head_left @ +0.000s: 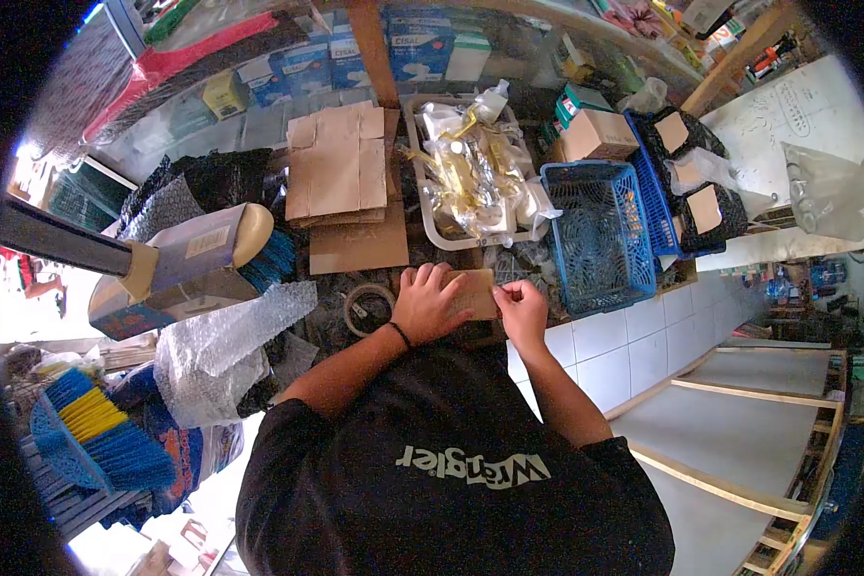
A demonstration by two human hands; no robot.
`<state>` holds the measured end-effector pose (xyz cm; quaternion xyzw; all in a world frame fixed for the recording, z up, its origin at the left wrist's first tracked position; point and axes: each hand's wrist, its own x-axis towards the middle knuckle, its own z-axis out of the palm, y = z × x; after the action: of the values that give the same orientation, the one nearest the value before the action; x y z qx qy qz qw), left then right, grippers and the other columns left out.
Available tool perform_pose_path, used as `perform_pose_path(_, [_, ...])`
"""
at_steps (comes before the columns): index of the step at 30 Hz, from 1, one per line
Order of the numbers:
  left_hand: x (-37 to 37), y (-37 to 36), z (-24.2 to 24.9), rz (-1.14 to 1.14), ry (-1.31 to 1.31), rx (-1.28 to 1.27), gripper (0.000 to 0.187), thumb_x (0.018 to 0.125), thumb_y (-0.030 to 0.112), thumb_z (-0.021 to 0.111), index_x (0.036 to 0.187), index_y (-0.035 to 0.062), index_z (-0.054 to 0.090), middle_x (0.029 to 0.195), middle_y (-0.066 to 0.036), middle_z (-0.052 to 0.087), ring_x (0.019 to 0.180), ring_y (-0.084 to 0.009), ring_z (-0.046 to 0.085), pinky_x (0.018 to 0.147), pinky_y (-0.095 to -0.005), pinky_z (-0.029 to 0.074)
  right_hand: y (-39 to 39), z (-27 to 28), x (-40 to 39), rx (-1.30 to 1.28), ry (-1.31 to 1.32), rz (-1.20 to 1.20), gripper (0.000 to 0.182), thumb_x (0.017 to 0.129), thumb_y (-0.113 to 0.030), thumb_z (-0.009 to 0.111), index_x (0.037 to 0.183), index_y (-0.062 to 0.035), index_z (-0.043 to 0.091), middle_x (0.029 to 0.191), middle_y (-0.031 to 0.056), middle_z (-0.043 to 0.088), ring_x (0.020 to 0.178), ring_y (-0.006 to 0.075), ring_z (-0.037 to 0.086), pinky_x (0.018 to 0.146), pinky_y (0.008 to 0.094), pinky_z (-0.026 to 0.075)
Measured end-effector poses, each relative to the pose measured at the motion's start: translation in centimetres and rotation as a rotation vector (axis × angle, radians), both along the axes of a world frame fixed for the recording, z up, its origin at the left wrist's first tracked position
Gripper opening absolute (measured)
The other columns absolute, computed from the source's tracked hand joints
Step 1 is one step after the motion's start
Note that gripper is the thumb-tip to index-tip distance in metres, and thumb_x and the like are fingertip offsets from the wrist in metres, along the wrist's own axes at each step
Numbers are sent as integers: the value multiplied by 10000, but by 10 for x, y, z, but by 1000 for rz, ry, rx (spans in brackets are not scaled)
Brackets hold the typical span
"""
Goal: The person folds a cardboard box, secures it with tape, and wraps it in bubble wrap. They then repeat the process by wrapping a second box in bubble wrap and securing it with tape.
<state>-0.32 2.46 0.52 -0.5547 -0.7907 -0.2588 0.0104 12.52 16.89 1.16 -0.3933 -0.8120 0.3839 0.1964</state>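
A small brown cardboard piece (476, 298) lies at the front edge of the counter, close to my body. My left hand (430, 305) rests on its left part with the fingers bent over it. At its right edge the fingers of my right hand (521, 309) are pinched together; whatever they grip there is too small to make out. Beside my left hand is a roll of tape (368, 309). Flat cardboard sheets (336, 163) are stacked beyond it. A white tray (432, 226) holds clear and gold plastic packets (470, 163).
An empty-looking blue basket (600, 235) stands right of the tray, near a cardboard box (597, 134) and black-wrapped packages (706, 206). Bubble wrap (226, 346), a boxed brush (187, 254) and a blue-yellow broom head (96, 427) are at the left. Wooden frames (730, 490) extend lower right.
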Motion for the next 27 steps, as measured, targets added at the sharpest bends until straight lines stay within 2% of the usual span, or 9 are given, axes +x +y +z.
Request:
perform_pose_path(12, [0, 0, 1, -7, -4, -4, 602, 721, 480, 639, 1219, 178, 487, 1117, -90, 489, 1022, -276, 462, 822, -463, 358, -3, -5, -2, -27, -24, -85, 194, 741, -148, 723, 757, 11, 613, 631, 59, 610, 567, 128, 571, 552, 280, 465])
perform_pose_path(18, [0, 0, 4, -8, -28, -51, 593, 735, 506, 616, 1217, 181, 500, 1158, -101, 490, 1068, -302, 449, 848, -477, 358, -4, 3, -4, -27, -90, -153, 340, 701, -275, 753, 812, 12, 608, 702, 83, 625, 649, 171, 608, 603, 299, 472])
perform_pose_path(21, [0, 0, 2, -1, -22, -61, 581, 728, 500, 625, 1198, 176, 513, 1163, -108, 488, 1071, -311, 448, 852, -479, 359, 0, 1, -2, -133, -141, -173, 390, 692, -308, 758, 830, 21, 599, 719, 89, 626, 669, 179, 609, 610, 299, 470])
perform_pose_path(24, [1, 0, 2, 4, 3, -59, 574, 722, 497, 632, 1186, 180, 518, 1161, -112, 488, 1067, -313, 451, 848, -478, 366, 9, -24, -3, -95, -149, -145, 385, 708, -309, 750, 814, 29, 599, 716, 89, 626, 659, 173, 603, 601, 298, 465])
perform_pose_path(27, [1, 0, -4, 7, 6, -68, 574, 717, 495, 637, 1186, 188, 516, 1162, -113, 487, 1066, -311, 454, 842, -477, 372, 13, -23, -11, -203, -170, -111, 434, 708, -371, 717, 867, 18, 610, 795, 157, 652, 755, 281, 639, 696, 364, 487])
